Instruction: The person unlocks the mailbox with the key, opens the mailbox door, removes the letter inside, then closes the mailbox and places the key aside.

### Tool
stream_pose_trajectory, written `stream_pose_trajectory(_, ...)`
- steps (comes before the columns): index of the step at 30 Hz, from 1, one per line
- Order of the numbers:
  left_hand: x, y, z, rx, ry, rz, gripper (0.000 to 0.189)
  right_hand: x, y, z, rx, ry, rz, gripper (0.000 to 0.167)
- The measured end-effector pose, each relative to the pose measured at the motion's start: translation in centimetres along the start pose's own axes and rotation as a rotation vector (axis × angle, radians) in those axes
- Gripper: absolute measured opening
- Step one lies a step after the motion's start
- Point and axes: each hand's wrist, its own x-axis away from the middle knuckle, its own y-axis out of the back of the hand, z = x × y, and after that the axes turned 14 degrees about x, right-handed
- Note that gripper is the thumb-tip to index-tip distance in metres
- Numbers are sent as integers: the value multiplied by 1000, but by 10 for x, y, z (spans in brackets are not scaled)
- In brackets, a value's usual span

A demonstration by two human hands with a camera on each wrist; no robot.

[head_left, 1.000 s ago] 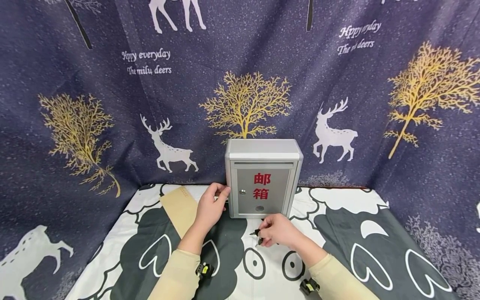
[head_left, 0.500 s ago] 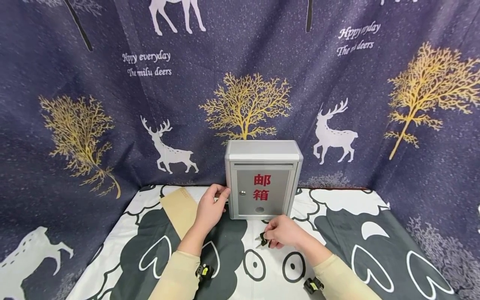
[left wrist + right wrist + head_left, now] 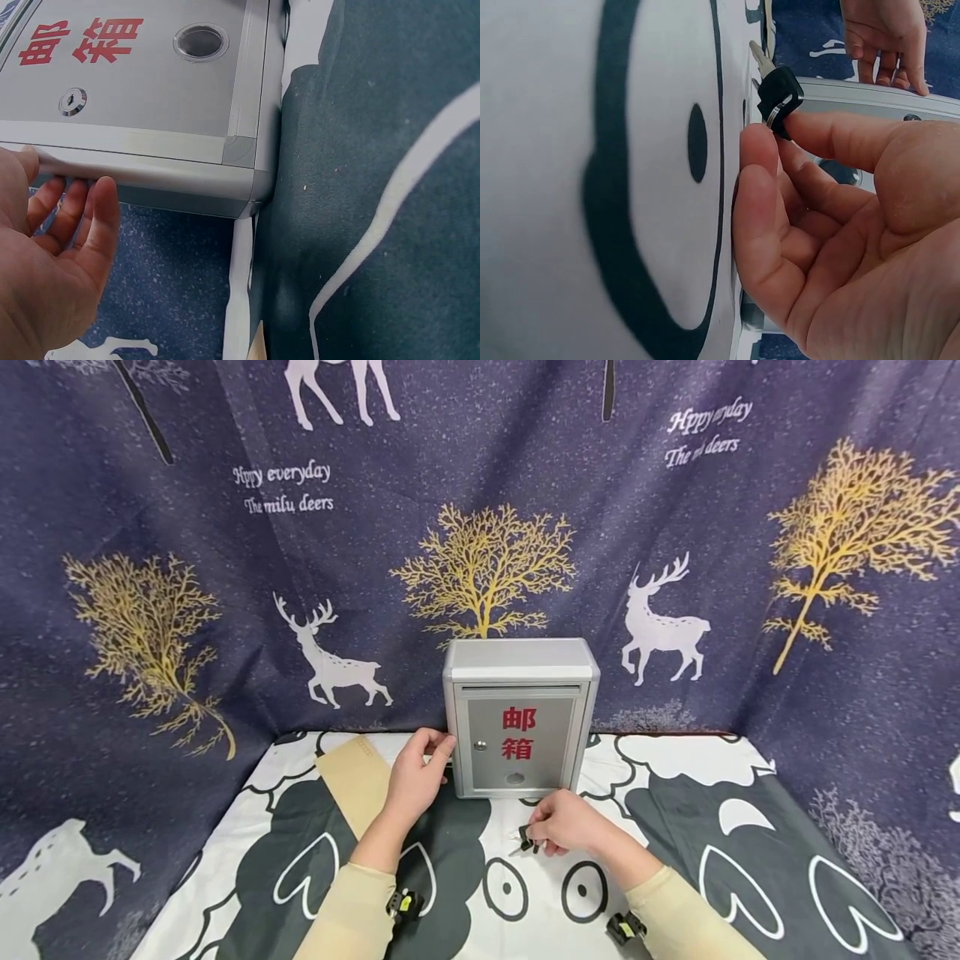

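A silver-grey mailbox [image 3: 522, 718] with red characters stands upright. Its front door shows a round lock [image 3: 480, 745], a slot near the top and a small round window. Against its left side edge rest the fingertips of my left hand [image 3: 415, 777], the fingers relaxed. My right hand [image 3: 566, 823] is just in front of the box's lower edge, low over the cloth. Between its thumb and fingers it pinches keys [image 3: 781, 90] with black heads on a metal ring. One blade points away from the fingertips; a second is partly hidden.
A tan envelope [image 3: 352, 785] lies on the cloth to the left of my left hand. The patterned black-and-white cloth [image 3: 705, 860] covers the table. A dark blue curtain [image 3: 360, 560] with deer and trees hangs close behind the mailbox.
My right hand has shifted slightly right, and the keys have turned in its fingers. My left hand stays at the mailbox's side. The head view has drifted a little.
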Motion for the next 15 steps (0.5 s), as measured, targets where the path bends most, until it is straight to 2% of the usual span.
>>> stream_pose_trajectory(15,-2,0,1,-4,-13,-6,22,-2,0,-3,96,5,-15,24)
